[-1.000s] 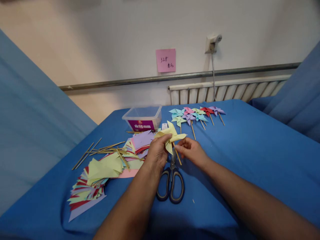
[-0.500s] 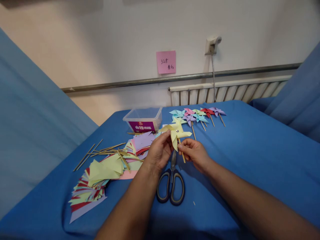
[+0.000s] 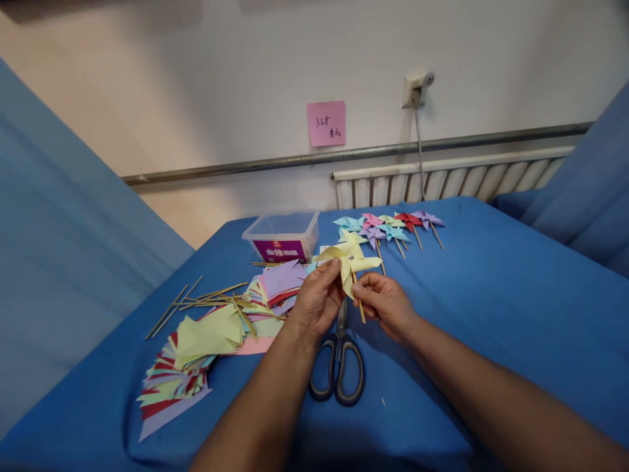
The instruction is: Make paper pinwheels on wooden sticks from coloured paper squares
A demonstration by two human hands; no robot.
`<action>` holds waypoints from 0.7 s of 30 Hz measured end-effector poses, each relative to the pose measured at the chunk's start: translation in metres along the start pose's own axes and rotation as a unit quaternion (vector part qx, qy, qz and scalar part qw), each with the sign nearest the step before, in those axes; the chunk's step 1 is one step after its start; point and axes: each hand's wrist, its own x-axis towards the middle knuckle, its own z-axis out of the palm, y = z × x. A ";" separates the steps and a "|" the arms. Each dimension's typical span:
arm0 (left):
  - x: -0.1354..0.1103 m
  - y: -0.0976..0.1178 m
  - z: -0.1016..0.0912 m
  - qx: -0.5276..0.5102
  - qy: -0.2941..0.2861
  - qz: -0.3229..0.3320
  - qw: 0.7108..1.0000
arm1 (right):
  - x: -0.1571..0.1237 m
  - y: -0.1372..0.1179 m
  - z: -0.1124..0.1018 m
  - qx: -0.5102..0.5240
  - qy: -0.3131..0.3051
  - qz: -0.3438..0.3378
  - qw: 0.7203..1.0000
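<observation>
A pale yellow paper pinwheel [image 3: 362, 263] on a thin wooden stick is held up over the table. My left hand [image 3: 320, 298] is closed at the pinwheel's left side, its thumb against a paper blade. My right hand [image 3: 384, 300] pinches the stick just under the blades. Below both hands lie scissors [image 3: 339, 367] with dark handles pointing towards me; their blade tips are partly hidden behind the pinwheel. Several pinwheels [image 3: 393, 231] in blue, pink, purple, green and red rest in rows behind it, their sticks pointing forward.
Left of my hands are fanned stacks of coloured paper [image 3: 211, 334] and loose wooden sticks [image 3: 171, 311]. A clear plastic box [image 3: 281, 229] with a purple label stands at the back of the blue-covered table [image 3: 491, 314]. Behind are a radiator [image 3: 457, 177] and a wall pipe [image 3: 236, 164].
The pinwheel and both hands have shifted very slightly to the right. My grip on the pinwheel looks the same, and the things on the table stay put.
</observation>
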 end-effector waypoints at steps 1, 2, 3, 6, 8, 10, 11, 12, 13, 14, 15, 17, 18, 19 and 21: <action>0.000 0.000 0.000 0.001 0.004 0.001 1.000 | 0.000 0.000 0.000 -0.001 -0.002 0.001 1.000; -0.001 0.000 0.001 0.001 0.008 0.000 1.000 | 0.000 0.000 0.001 -0.003 -0.003 0.003 1.000; -0.001 -0.001 0.001 0.003 0.012 -0.002 1.000 | 0.000 0.000 0.001 -0.005 -0.003 0.004 1.000; -0.002 -0.001 0.003 0.007 0.027 -0.003 1.000 | 0.000 0.001 0.001 -0.014 -0.003 0.002 1.000; -0.002 0.000 0.005 0.004 0.040 -0.004 0.999 | 0.000 0.002 0.002 -0.018 -0.002 -0.001 1.000; -0.002 0.001 0.006 -0.009 0.051 -0.004 0.999 | 0.000 0.002 0.002 -0.018 0.001 -0.003 1.000; -0.003 0.002 0.007 -0.016 0.054 -0.003 0.998 | 0.001 0.003 0.002 -0.018 0.003 -0.003 1.000; -0.003 0.002 0.008 -0.022 0.055 -0.001 0.998 | 0.001 0.003 0.002 -0.017 0.006 -0.005 1.000; -0.003 0.003 0.009 -0.026 0.053 0.000 0.998 | 0.001 0.003 0.002 -0.018 0.008 -0.006 1.000; -0.003 0.004 0.009 -0.027 0.050 0.003 0.998 | 0.002 0.003 0.002 -0.020 0.009 -0.009 1.000; -0.004 0.004 0.009 -0.024 0.046 0.005 0.999 | 0.002 0.004 0.001 -0.024 0.010 -0.012 1.000; -0.005 0.005 0.009 -0.010 0.039 0.008 0.999 | 0.003 0.005 0.000 -0.034 0.010 -0.017 0.999; -0.005 0.005 0.009 0.002 0.037 0.008 0.999 | 0.003 0.006 0.000 -0.040 0.010 -0.019 0.999; -0.005 0.004 0.009 0.015 0.036 0.008 0.999 | 0.004 0.007 0.000 -0.044 0.010 -0.020 0.999; -0.005 0.004 0.009 0.037 0.043 0.013 0.998 | 0.004 0.008 0.000 -0.052 0.010 -0.019 0.998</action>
